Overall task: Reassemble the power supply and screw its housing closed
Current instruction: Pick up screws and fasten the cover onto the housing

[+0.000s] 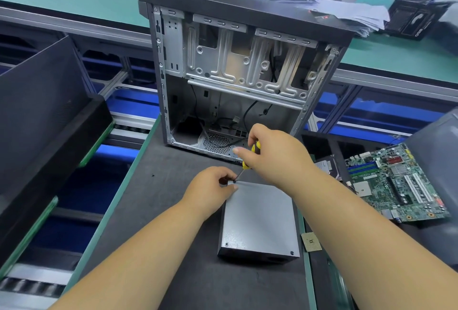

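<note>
The grey power supply lies flat on the dark mat, its lid on top. Two screws sit in its near corners. My right hand grips a yellow-and-black screwdriver, tilted, with the tip down at the far left corner of the lid. My left hand pinches a small black screw at that corner, right under the tip, while the thumb rests on the lid's edge.
An open computer case stands upright just behind the power supply. A green motherboard lies to the right, and a small chip sits beside the supply's right edge. A black panel leans at the left over the conveyor. Stacked papers lie behind the case.
</note>
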A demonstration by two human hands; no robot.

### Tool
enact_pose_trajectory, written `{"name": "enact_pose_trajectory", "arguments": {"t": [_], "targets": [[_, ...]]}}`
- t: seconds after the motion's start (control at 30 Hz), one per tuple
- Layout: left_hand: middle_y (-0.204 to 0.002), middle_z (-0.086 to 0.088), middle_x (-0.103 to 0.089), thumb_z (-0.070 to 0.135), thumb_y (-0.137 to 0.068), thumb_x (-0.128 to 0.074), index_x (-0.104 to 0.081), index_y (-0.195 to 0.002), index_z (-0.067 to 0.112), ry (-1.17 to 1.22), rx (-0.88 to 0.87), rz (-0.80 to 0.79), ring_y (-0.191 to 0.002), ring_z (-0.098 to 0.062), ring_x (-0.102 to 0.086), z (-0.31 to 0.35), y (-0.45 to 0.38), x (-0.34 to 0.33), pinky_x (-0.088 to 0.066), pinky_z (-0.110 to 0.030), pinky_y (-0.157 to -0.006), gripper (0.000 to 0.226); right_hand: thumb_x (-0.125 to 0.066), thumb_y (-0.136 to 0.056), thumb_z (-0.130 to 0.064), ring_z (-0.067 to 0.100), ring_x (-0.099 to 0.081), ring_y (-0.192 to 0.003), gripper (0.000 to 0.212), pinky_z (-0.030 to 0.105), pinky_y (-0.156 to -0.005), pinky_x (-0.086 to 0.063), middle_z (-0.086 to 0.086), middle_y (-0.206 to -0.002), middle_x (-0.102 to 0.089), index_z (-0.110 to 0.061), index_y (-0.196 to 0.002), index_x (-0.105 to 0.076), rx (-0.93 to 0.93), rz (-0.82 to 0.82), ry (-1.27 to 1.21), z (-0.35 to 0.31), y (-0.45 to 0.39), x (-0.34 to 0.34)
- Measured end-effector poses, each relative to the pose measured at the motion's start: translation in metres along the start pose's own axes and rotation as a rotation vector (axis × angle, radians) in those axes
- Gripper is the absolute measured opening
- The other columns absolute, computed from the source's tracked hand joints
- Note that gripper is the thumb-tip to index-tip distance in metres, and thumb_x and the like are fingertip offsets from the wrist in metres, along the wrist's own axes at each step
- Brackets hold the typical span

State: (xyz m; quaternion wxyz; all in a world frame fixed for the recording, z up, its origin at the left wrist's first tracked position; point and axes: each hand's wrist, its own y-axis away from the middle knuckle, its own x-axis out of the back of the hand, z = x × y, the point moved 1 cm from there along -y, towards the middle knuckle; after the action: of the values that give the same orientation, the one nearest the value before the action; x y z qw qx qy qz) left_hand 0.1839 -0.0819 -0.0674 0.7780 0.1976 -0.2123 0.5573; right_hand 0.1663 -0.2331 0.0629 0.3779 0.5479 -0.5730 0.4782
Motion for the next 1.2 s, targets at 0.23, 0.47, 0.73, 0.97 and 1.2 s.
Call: {"name": "enact_pose_trajectory", "arguments": {"t": [0.23, 0.47, 0.73, 0.97, 1.2], "targets": [[-0.088, 0.016, -0.061, 0.030, -0.085, -0.072, -0.069, -0.084, 0.036, -0.117, -0.081, 0.074, -0.082, -0.003, -0.056, 0.009, -0.010, 0.009, -0.042, -0.018, -0.070, 0.007, -0.066, -0.087, -0.030, 0.008, -0.053, -0.074, 0.013, 0.027, -0.058, -0.040, -0.009, -0.081, -0.056, -0.029, -0.086, -0.053, 0.028, 0.021, -0.287, 0.004, 0.001, 0.010], [-0.075, 0.019, -0.063, 0.017, -0.085, -0.071, -0.065, -0.078, 0.032, 0.159, -0.066, 0.171, -0.066, 0.001, -0.054, 0.010, -0.020, 0.032, -0.043, -0.008, -0.064, 0.018, -0.065, -0.087, -0.018, 0.002, -0.067, -0.067, 0.012, 0.014, -0.051, -0.045, -0.007, -0.076, -0.070, -0.028, -0.083, -0.060, -0.111, 0.241, -0.763, 0.016, 0.000, 0.023], [-0.076, 0.004, -0.073, 0.002, -0.091, -0.056, -0.069, -0.087, 0.019, 0.458, 0.215, 0.054, -0.069, -0.006, -0.065, -0.023, -0.019, 0.008, -0.052, -0.030, -0.078, 0.022, -0.064, -0.088, -0.028, -0.002, -0.056, -0.069, 0.010, 0.023, -0.058, -0.043, -0.017, -0.078, -0.064, -0.034, -0.082, -0.058, -0.193, 0.161, -0.643, 0.039, 0.008, -0.008], [-0.085, 0.005, -0.076, 0.009, -0.094, -0.062, -0.077, -0.091, 0.024, 0.493, 0.214, -0.021, -0.075, -0.003, -0.068, -0.033, -0.026, 0.001, -0.053, -0.016, -0.073, 0.021, -0.063, -0.088, -0.029, -0.004, -0.056, -0.076, 0.010, 0.021, -0.058, -0.043, -0.018, -0.082, -0.061, -0.035, -0.083, -0.057, -0.211, 0.129, -0.613, 0.042, 0.004, -0.025], [-0.088, 0.003, -0.077, 0.003, -0.094, -0.058, -0.074, -0.095, 0.019, 0.563, 0.226, -0.063, -0.075, -0.002, -0.068, -0.028, -0.025, 0.002, -0.053, -0.014, -0.071, 0.023, -0.062, -0.090, -0.027, 0.000, -0.051, -0.056, 0.014, 0.017, -0.052, -0.038, -0.009, -0.074, -0.064, -0.033, -0.081, -0.055, -0.162, 0.094, -0.597, 0.035, 0.004, -0.022]]}}
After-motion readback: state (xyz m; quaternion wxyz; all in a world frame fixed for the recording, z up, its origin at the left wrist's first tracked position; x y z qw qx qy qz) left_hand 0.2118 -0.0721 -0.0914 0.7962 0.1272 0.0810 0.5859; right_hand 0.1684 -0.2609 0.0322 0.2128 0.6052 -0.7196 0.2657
